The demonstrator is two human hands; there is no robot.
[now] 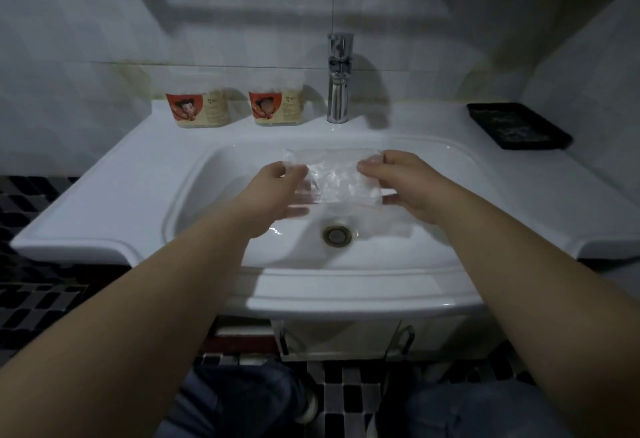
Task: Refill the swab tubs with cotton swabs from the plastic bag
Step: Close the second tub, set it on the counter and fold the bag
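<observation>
Pinching the plastic bag (334, 178) at both ends, long axis crosswise over the sink (194, 174), our left hand (277, 192) and right hand (405, 185) have fingers (372, 164) curled on it; the swab tubs (277, 103) stand beyond on the surface (398, 122), nearer our left.

Print on tub labels (199, 108) illegible.

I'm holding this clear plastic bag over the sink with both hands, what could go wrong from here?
The plastic bag, pinched by left hand and right hand, hangs over the basin and its drain: any swab that slips out may land there.
Both swab tubs stand on the back ledge, left of the faucet, so the carry may spill some.
</observation>
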